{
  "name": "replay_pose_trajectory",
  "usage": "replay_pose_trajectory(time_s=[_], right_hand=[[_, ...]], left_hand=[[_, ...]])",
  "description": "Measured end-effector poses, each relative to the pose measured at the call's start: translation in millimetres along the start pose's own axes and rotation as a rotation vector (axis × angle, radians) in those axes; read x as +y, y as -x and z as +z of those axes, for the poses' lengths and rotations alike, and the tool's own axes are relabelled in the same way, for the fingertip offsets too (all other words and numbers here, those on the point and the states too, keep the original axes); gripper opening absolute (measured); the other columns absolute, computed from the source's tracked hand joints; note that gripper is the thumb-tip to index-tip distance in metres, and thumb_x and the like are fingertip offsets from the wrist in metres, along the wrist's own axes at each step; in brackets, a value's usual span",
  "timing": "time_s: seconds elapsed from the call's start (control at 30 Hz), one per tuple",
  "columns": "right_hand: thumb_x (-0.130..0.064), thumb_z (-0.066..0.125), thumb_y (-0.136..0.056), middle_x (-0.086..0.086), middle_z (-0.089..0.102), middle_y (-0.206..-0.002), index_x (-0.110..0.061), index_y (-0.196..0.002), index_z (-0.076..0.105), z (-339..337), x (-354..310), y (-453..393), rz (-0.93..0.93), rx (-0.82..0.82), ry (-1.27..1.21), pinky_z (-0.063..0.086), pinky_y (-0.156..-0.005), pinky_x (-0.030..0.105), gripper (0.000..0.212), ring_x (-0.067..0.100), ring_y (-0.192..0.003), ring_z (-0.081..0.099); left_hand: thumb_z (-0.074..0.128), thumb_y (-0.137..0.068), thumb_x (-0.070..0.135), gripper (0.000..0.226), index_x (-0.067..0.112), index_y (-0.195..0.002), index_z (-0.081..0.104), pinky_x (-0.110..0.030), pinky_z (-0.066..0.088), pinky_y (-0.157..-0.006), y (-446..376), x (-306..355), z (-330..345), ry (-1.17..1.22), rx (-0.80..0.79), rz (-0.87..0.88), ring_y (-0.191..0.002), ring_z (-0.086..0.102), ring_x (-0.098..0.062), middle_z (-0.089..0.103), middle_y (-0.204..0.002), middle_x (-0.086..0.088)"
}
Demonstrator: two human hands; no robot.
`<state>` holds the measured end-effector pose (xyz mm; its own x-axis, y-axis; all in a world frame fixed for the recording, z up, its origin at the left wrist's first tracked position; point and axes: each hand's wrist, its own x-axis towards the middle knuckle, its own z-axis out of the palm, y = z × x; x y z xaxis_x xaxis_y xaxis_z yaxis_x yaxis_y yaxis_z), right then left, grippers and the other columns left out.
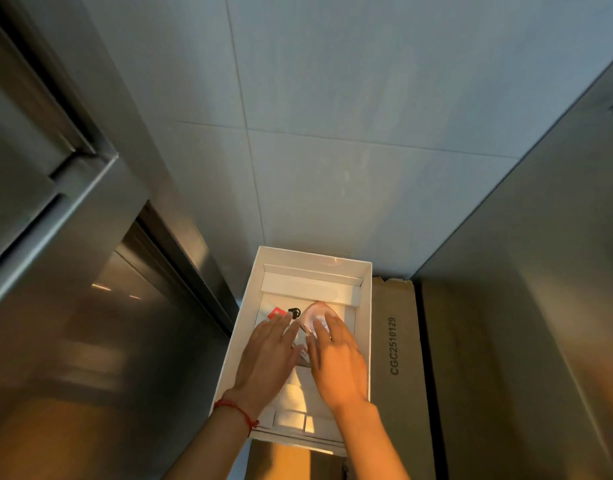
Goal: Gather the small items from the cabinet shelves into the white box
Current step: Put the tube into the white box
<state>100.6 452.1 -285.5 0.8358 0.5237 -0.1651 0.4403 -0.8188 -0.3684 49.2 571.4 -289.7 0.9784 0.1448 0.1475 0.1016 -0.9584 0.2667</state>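
The white box sits open on the floor against the tiled wall. Both my hands reach down into it side by side. My left hand, with a red string at the wrist, lies flat with straight fingers over small items, among them a red piece and a black clip-like piece. My right hand has its fingers laid on a clear pinkish round item inside the box. Whether the fingers curl round that item is not clear. A white inner tray fills the far end of the box.
A brown cardboard carton printed CGC2510129 stands right of the box. A stainless steel cabinet with a handle rises on the left. Another steel panel stands on the right. Grey wall tiles are straight ahead.
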Motion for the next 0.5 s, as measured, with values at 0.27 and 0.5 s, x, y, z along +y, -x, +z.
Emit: replay_pose_trajectory(time_s=[0.27,0.5], right_hand=[[-0.039,0.025,-0.102,0.002,0.020,-0.156,-0.022,-0.147,0.029,-50,-15,15,-0.071,0.033,0.046,0.015,-0.115,0.027,0.048,0.016,-0.144,0.016],[-0.039,0.026,-0.102,0.001,0.021,-0.156,-0.022,-0.147,0.029,-93,-27,31,-0.110,0.108,0.071,0.014,-0.115,0.027,0.048,0.015,-0.144,0.016]], left_hand=[[0.067,-0.085,0.029,0.053,0.008,-0.132,0.054,-0.040,0.034,-0.109,0,21,-47,-0.025,-0.092,-0.117,-0.129,0.047,-0.024,0.050,-0.138,-0.009],[0.032,-0.101,0.038,0.051,0.018,-0.148,0.026,-0.028,0.009,-0.116,6,35,-84,-0.033,-0.064,-0.183,-0.143,0.019,-0.013,0.021,-0.156,-0.002]])
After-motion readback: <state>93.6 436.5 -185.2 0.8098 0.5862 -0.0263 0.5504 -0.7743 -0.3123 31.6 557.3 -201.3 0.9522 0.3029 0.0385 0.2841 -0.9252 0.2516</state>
